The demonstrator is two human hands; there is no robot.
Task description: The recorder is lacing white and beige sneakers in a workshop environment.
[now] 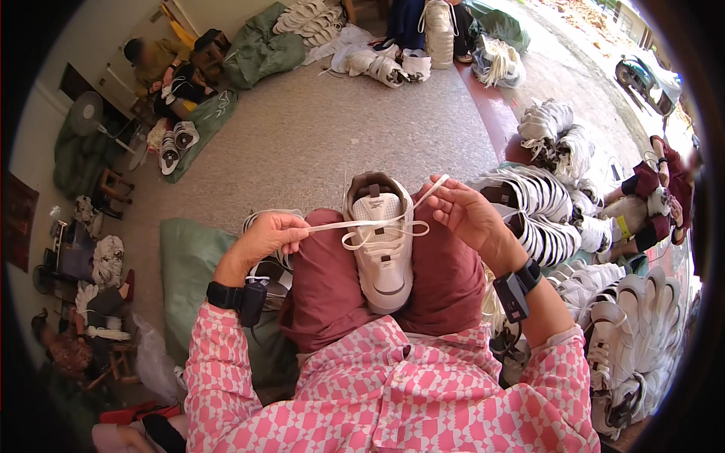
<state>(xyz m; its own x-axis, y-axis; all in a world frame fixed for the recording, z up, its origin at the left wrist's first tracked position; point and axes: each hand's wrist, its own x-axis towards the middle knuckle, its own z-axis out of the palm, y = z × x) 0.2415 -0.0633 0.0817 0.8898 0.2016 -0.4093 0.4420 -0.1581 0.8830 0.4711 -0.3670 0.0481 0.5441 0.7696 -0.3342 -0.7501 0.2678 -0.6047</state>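
Note:
A white sneaker (384, 264) with a brown collar lining rests between my thighs, its toe toward me. White lace (375, 235) crosses its tongue, with a loop hanging on either side. My left hand (273, 234), left of the shoe, pinches one lace end, which stretches straight across to the shoe. On the other side my right hand (461, 205) is raised with the other lace end (432, 190) pinched between thumb and fingers. That end slants down to the shoe's collar. Both hands stay off the shoe itself.
Nested white shoe uppers (532, 204) are stacked close on my right, with more white shoes (634, 325) nearer me. A green sack (185, 279) lies by my left leg. Other people sit around; a standing fan (87, 112) is far left, a scooter (649, 83) outside.

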